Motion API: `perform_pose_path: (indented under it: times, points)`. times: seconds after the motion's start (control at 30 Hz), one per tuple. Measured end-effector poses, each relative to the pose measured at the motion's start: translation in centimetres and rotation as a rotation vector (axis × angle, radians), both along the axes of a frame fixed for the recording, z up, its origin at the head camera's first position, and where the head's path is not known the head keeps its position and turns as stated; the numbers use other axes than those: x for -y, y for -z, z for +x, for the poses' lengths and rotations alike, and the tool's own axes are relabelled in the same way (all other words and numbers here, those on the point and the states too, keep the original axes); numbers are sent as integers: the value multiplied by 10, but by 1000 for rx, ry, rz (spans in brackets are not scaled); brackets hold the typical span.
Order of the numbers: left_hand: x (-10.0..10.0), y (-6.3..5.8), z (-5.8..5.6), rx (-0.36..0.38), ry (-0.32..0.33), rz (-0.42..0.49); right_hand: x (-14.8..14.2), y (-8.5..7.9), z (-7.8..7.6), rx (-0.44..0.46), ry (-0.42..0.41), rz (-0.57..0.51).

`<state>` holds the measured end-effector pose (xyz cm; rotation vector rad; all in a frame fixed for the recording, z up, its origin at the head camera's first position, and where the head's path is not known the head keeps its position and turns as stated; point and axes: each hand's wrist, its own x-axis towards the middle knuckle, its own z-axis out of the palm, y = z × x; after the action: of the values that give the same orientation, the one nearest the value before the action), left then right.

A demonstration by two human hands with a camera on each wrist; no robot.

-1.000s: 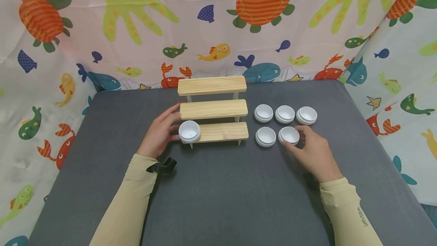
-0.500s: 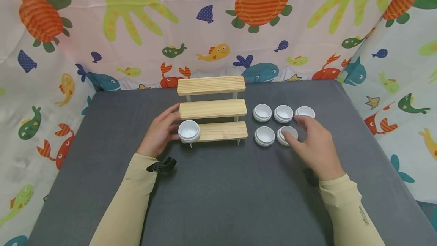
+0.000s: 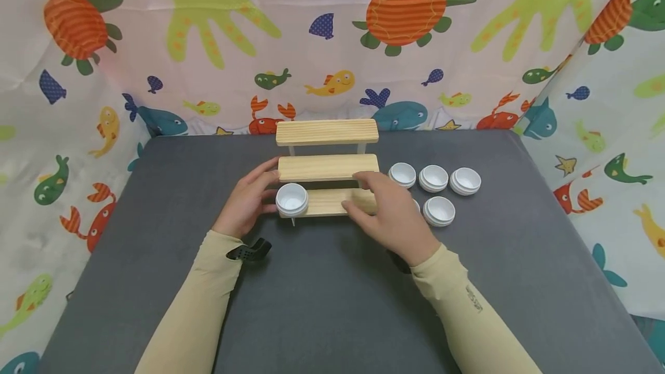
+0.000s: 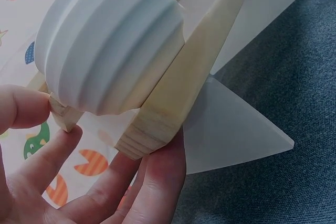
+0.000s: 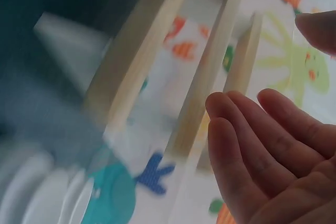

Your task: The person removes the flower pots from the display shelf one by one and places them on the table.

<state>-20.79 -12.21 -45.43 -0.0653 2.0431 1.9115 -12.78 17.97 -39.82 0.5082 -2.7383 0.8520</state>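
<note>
A three-tier stand with pale wooden boards (image 3: 328,168) stands in the middle of the head view. One small white ribbed bowl (image 3: 292,198) sits at the left end of its lowest board. My left hand (image 3: 248,198) grips the stand's left side; in the left wrist view the thumb and a finger (image 4: 63,142) are at one board's end, with other fingers beneath the lowest board (image 4: 157,124). Over the right part of the lowest board is my right hand (image 3: 392,212), thumb and fingers apart. Nothing lies in its grasp in the right wrist view, where its fingers (image 5: 252,156) show.
Right of the stand, more white bowls stand in two rows, including a back-right bowl (image 3: 465,180) and a front bowl (image 3: 439,210). My right hand partly covers another front bowl. A grey cloth (image 3: 312,305) covers the table; a printed sea-animal curtain (image 3: 218,91) hangs behind.
My right hand has let go of a front-row bowl and moved left to the stand, without the bowl. The left hand keeps its hold; the head view has shifted slightly.
</note>
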Motion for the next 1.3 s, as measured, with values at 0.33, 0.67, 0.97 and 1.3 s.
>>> perform_pose_path:
  times: [0.33,0.67,0.97,1.3]
  points:
    - [0,0,-1,-6,-1,-7,64,3,-14,60,-104,13]
    - [-1,2,-1,-4,8,5,86,17,-16,23,-128,-16]
    - [1,4,-2,-13,2,-6,95,26,-18,11,-116,-6]
    - [0,1,-1,-10,2,-9,96,27,-20,-7,-108,1]
